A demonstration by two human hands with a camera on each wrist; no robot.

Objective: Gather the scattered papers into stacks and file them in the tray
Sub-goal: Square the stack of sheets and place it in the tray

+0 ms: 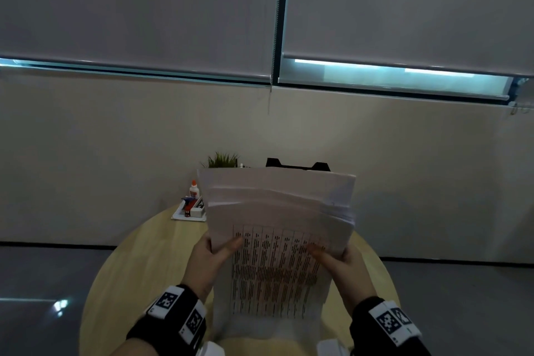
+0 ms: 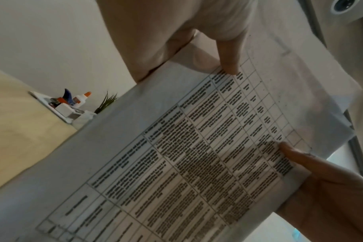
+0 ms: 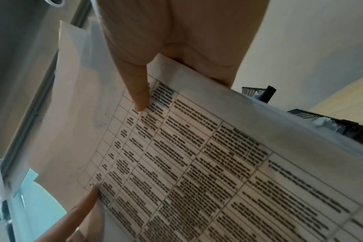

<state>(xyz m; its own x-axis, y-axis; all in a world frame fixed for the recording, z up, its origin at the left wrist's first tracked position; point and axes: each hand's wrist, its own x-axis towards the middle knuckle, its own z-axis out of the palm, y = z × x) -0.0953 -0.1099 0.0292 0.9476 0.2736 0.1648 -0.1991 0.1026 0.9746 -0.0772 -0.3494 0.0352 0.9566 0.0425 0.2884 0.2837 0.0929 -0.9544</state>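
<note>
While both thumbs press its printed table sheet, left hand [image 1: 208,260] and right hand [image 1: 344,264] grip the uneven white paper stack [image 1: 277,211] by its side edges, upright over the round wooden table [image 1: 138,263], black mesh tray [image 3: 313,114] behind.

Head view high; wrist views close, sharing printed sheet [image 2: 197,147]

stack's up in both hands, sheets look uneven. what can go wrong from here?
1. The paper stack is staggered at its top edge; loose sheets may slide out or jam on the way into the black tray.
2. The left hand and right hand grip only the lower side edges, so the upper part may flop.
3. The raised stack hides most of the tray in the head view, and the glue bottle stands nearby; a blind move might knock it.
</note>
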